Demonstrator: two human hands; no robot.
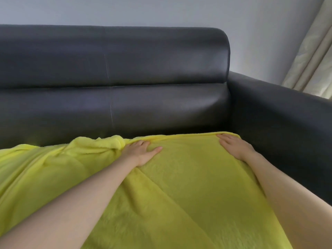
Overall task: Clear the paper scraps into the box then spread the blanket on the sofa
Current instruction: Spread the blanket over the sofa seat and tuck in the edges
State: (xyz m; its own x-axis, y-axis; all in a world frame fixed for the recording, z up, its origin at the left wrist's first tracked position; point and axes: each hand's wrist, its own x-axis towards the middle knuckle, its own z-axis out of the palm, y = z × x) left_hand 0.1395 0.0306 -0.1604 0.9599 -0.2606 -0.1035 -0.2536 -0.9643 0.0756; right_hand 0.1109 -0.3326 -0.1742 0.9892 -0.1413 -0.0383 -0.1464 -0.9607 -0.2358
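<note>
left hand [142, 152]: arm stretched forward, palm flat on the blanket near its far edge, fingers straight and spread a little, thumb out to the right
right hand [235, 146]: flat at the far right corner, fingers straight and close together, pressing the fabric
blanket [179, 186]: yellow, over the sofa [125, 69] seat, bunched left of the left hand
curtain [312, 56]: pale, behind the armrest at right
</note>
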